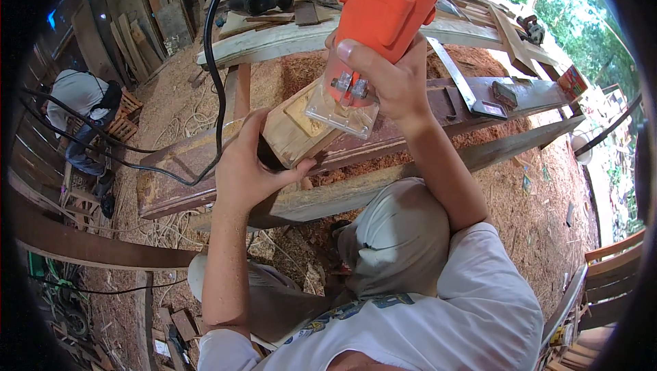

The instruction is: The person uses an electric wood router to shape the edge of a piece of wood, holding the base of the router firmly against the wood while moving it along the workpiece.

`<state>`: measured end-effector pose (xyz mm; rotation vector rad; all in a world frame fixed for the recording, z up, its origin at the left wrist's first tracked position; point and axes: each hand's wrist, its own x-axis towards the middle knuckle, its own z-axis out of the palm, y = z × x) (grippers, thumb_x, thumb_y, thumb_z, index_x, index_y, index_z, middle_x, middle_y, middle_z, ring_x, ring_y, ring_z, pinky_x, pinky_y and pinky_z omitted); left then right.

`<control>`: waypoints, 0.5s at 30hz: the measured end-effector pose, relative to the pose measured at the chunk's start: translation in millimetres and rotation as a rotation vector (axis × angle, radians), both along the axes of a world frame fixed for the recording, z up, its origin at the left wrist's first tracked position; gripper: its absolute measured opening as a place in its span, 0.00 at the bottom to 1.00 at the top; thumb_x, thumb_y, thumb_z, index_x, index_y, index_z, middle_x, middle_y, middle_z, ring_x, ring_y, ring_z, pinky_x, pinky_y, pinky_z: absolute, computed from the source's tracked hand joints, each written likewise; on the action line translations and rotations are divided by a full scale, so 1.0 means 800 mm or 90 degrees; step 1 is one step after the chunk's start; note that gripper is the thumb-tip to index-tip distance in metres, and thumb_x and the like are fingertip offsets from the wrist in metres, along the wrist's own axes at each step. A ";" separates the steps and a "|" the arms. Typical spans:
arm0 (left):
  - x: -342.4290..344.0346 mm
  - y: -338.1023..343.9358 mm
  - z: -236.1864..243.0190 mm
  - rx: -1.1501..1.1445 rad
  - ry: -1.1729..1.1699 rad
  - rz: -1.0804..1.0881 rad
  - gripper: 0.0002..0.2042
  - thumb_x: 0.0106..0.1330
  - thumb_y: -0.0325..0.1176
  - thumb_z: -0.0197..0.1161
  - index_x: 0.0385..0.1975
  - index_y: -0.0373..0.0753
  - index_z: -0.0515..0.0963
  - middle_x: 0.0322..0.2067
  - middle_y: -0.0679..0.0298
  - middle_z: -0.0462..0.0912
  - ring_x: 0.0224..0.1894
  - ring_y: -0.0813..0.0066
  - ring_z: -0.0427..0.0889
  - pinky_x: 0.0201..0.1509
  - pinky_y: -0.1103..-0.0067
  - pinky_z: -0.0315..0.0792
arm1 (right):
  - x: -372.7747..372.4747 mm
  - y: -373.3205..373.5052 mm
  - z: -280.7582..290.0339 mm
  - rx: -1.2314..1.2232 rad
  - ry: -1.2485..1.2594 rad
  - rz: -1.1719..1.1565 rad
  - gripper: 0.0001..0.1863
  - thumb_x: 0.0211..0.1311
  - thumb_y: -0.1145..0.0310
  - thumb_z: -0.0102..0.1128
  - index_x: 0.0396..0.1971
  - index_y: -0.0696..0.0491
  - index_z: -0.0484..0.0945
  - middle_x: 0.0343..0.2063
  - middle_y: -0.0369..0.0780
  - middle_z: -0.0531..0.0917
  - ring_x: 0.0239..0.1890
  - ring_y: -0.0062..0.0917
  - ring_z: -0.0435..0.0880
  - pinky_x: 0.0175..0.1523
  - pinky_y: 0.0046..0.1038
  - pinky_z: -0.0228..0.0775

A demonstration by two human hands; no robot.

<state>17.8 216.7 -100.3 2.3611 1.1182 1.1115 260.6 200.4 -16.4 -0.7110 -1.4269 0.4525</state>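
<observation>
My right hand [393, 84] is wrapped round an orange trim router [390, 8] with a clear plastic base [335, 116]. The router is tilted, and its base overlaps the top of a light wooden block [291, 144]; whether they touch I cannot tell. A shallow rounded recess shows in the block's face, partly covered by the base. My left hand [239, 162] grips the block's near end, thumb along the lower edge and fingers at the far side. The router bit cannot be made out. Beneath lies a dark red-brown plank [181, 169].
A metal square [455, 77] and a small wood piece [505, 95] lie on the plank to the right. A black cord [212, 49] hangs left of the router. Behind are a black power tool [263, 2] and a circular saw [530, 28]. Another person [85, 101] bends at the left.
</observation>
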 end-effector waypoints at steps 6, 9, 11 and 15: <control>0.001 -0.002 0.002 -0.001 -0.001 0.002 0.48 0.43 0.57 0.85 0.61 0.33 0.73 0.50 0.48 0.86 0.54 0.50 0.87 0.55 0.64 0.81 | 0.002 -0.002 0.001 -0.014 0.005 0.024 0.23 0.54 0.70 0.76 0.51 0.59 0.84 0.40 0.35 0.89 0.38 0.16 0.85 0.46 0.24 0.78; -0.003 0.001 -0.003 0.008 0.020 0.026 0.49 0.42 0.58 0.85 0.61 0.34 0.73 0.50 0.48 0.86 0.54 0.50 0.87 0.55 0.64 0.81 | -0.001 -0.003 0.002 -0.019 0.003 0.030 0.23 0.54 0.71 0.76 0.52 0.58 0.84 0.41 0.35 0.88 0.39 0.15 0.84 0.46 0.23 0.78; -0.002 -0.001 -0.001 -0.006 0.021 0.026 0.49 0.42 0.59 0.85 0.61 0.34 0.73 0.50 0.48 0.86 0.54 0.50 0.87 0.54 0.64 0.81 | -0.004 -0.003 0.002 -0.006 0.024 0.021 0.23 0.54 0.71 0.76 0.52 0.58 0.84 0.43 0.35 0.88 0.40 0.15 0.84 0.46 0.23 0.77; 0.000 0.000 -0.002 -0.016 0.000 0.009 0.49 0.42 0.59 0.85 0.62 0.35 0.73 0.50 0.48 0.86 0.53 0.50 0.87 0.54 0.64 0.81 | -0.003 -0.004 0.002 -0.002 0.022 0.017 0.24 0.54 0.70 0.76 0.52 0.58 0.84 0.44 0.35 0.88 0.40 0.15 0.84 0.46 0.23 0.77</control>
